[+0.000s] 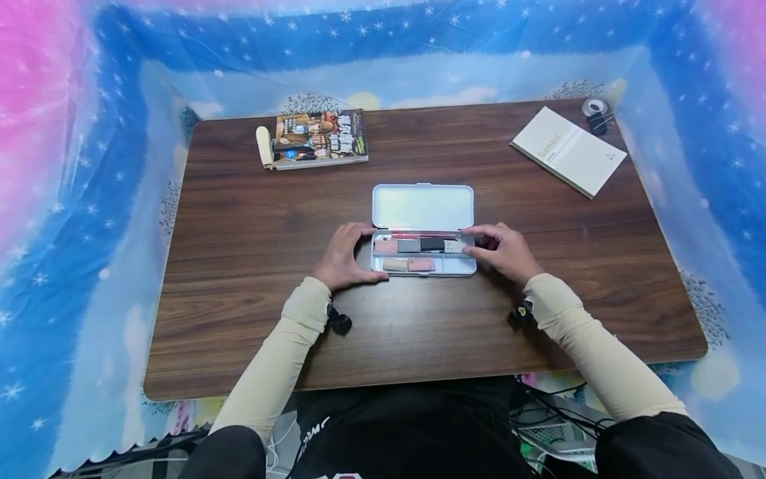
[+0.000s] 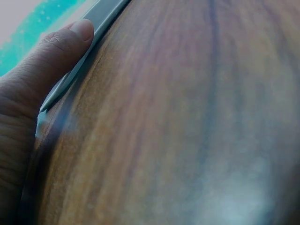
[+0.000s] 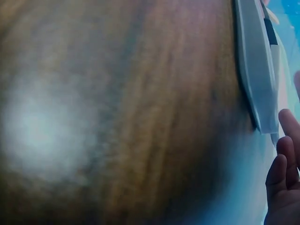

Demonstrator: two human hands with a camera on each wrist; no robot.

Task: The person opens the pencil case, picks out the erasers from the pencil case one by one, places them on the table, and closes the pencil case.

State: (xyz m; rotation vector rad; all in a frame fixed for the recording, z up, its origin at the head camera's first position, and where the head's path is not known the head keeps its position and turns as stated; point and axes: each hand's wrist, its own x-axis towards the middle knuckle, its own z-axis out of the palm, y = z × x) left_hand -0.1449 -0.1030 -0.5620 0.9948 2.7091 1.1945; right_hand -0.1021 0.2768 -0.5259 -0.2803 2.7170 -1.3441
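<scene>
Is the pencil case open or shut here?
Open. The lid of the pencil case is folded back on the far side, and small blocks show inside.

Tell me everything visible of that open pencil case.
The pencil case is a long, pale box with rounded corners, apparently plastic. It lies flat on the table, its lid swung open on the far side. Small pink, grey, black, white and beige blocks sit in two rows inside, with a slim red item behind. The left hand grips its left end; the right hand is over its right end.
</scene>
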